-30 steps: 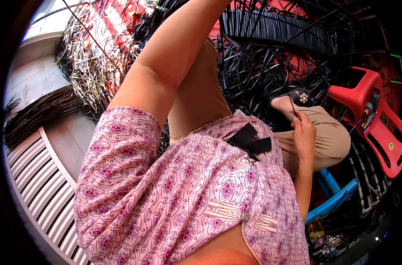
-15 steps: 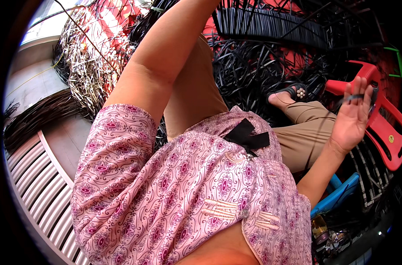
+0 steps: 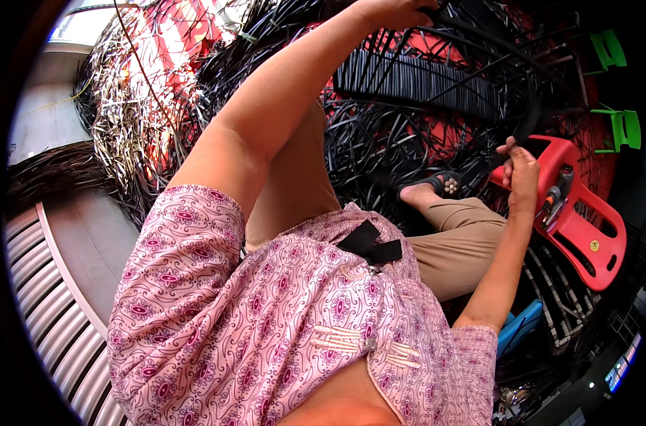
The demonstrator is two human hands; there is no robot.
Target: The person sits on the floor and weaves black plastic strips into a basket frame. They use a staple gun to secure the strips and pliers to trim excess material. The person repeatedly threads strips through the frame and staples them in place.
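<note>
My left hand (image 3: 399, 13) is at the top edge, partly cut off, its fingers curled beside the black frame bars. What they grip is hard to make out. Below it lies a panel (image 3: 418, 82) tightly woven from black strips, with loose strip ends and bars around it. My right hand (image 3: 523, 174) is raised at the right, thumb and fingers pinched together, in front of the red plastic chair (image 3: 606, 248). A dark, motion-blurred black strip (image 3: 533, 117) rises from its fingertips toward the frame.
Tangled black strips (image 3: 365, 142) cover much of the red floor around my sandalled foot (image 3: 422, 193). Hand tools (image 3: 554, 195) lie on the red chair. Green chairs (image 3: 626, 129) stand far right, a blue plastic piece (image 3: 519, 328) near right. A slatted bench (image 3: 50, 284) and a strip bundle (image 3: 53, 177) are left.
My right hand has gone from open and spread, palm showing, to a pinch, moving left and lower in view. My left hand has come into view at the top. The view has shifted slightly.
</note>
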